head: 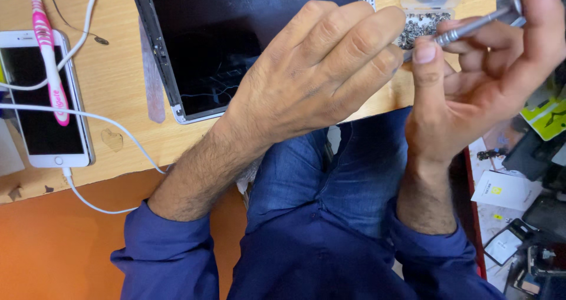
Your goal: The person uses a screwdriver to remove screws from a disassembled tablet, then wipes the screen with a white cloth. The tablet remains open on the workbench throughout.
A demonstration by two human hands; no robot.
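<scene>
Silver screwdriver (471, 27), pink-white toothbrush (48, 52), white phone (47, 99), blue sleeves (171, 247), black tablet screen (218, 35).

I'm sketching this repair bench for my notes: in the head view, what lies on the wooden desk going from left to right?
White smartphone with a pink toothbrush lying across it → thin metal pry tool → dark tablet with a cracked screen → clear box of small screws, beside the right hand holding a metal screwdriver.

Both forearms are hairy and bare below dark blue shirt sleeves pushed back from the wrists; blue denim jeans cover the lap; left hand (318, 70) and right hand (477, 70) wear no rings.
</scene>
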